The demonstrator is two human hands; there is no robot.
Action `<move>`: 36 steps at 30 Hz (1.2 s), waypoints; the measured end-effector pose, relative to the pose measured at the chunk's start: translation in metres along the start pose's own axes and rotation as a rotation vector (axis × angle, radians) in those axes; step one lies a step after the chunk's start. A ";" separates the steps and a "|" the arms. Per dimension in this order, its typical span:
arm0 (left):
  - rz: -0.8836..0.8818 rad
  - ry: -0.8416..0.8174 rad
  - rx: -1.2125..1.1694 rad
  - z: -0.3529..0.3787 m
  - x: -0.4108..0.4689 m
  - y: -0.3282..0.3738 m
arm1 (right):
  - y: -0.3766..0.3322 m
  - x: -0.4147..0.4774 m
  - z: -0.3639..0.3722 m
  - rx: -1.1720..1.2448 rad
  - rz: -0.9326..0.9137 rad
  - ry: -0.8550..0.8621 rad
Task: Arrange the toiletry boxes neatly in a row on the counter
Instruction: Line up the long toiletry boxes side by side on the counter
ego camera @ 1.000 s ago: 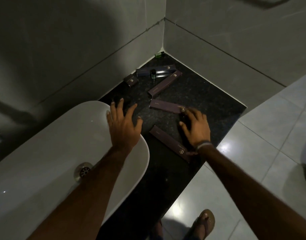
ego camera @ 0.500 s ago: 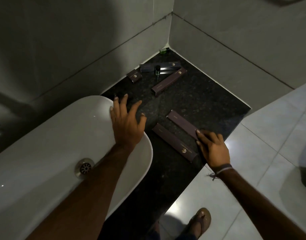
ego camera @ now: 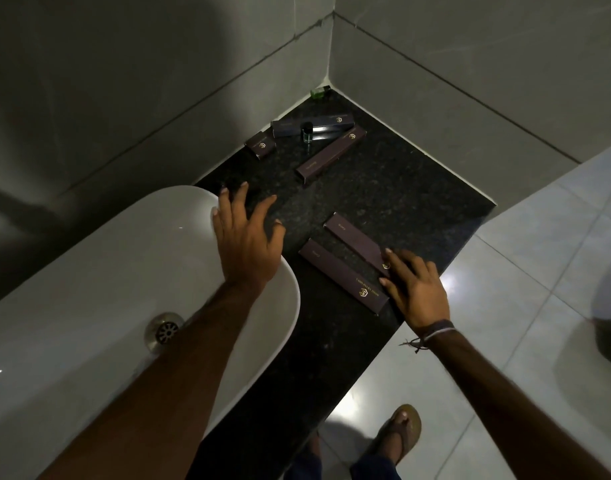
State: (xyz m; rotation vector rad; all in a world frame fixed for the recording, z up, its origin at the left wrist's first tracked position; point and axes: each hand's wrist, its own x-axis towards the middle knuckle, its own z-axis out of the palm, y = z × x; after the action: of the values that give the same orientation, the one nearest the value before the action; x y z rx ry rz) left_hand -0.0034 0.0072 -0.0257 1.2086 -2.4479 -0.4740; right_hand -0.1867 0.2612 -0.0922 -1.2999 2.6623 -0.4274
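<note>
Several dark purple toiletry boxes lie on the black counter (ego camera: 411,188). Two long boxes sit side by side near the front edge: the nearer box (ego camera: 342,275) and the farther box (ego camera: 354,239). My right hand (ego camera: 414,289) rests at their right ends, fingertips touching the farther box's end. My left hand (ego camera: 245,237) hovers with fingers spread over the sink rim, holding nothing. Toward the corner lie a third long box (ego camera: 330,155), a long box along the wall (ego camera: 311,125) and a small square box (ego camera: 260,145).
A white basin (ego camera: 106,306) with a metal drain (ego camera: 163,330) fills the left. A small green bottle with a dark cap (ego camera: 306,131) stands among the far boxes, and a green item (ego camera: 319,92) lies in the corner. Tiled walls meet behind; tiled floor and my sandalled foot (ego camera: 399,434) lie below right.
My right hand dragged the middle long box toward the front edge and turned it parallel beside the nearer box. My left hand stayed over the sink rim.
</note>
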 end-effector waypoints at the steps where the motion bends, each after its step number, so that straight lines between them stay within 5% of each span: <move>1: 0.000 0.000 -0.003 0.000 0.000 0.000 | -0.001 -0.002 -0.001 0.041 0.022 0.040; 5: -0.002 -0.001 -0.002 0.002 0.001 -0.001 | -0.005 -0.024 -0.004 0.230 0.184 0.249; 14: 0.012 0.041 -0.036 0.006 0.001 -0.003 | -0.018 -0.018 0.010 0.443 0.355 0.342; 19: -0.009 0.042 -0.057 0.010 0.003 -0.004 | -0.039 0.096 -0.003 0.239 0.105 0.147; 26: -0.003 0.052 -0.099 0.012 0.004 -0.008 | -0.088 0.248 -0.002 -0.401 -0.387 -0.175; 31: 0.006 0.057 -0.121 0.012 0.003 -0.008 | -0.087 0.263 -0.002 -0.542 -0.433 -0.180; 36: 0.018 0.059 -0.131 0.013 0.003 -0.008 | -0.036 0.228 -0.018 -0.317 -0.266 -0.178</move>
State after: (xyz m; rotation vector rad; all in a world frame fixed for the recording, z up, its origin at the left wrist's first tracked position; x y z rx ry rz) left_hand -0.0059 0.0019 -0.0396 1.1305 -2.3368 -0.5754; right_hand -0.3046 0.0635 -0.0657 -1.7022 2.4868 0.0881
